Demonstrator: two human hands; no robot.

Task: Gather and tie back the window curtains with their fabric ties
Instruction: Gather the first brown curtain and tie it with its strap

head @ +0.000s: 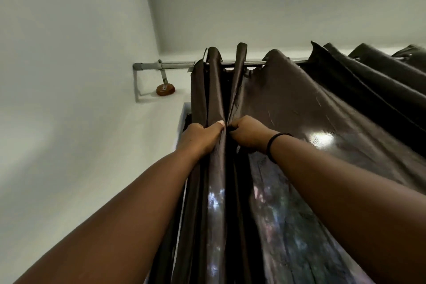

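Two bare arms reach up from the bottom of the frame toward a dark brown curtain (pixel 288 104). At upper left, a metal rod (pixel 175 65) juts from the white wall (pixel 69 76), with a round brown bracket base (pixel 165 89) below its end. Just right of that, the curtain's bunched folds hang from the rod. At centre, the left hand (pixel 200 137) grips one fold, thumb pressed along it. Beside it, nearly touching, the right hand (pixel 247 133) clutches the neighbouring fold; a black band (pixel 273 143) circles its wrist. Farther right, the glossy cloth spreads wide under the rod.
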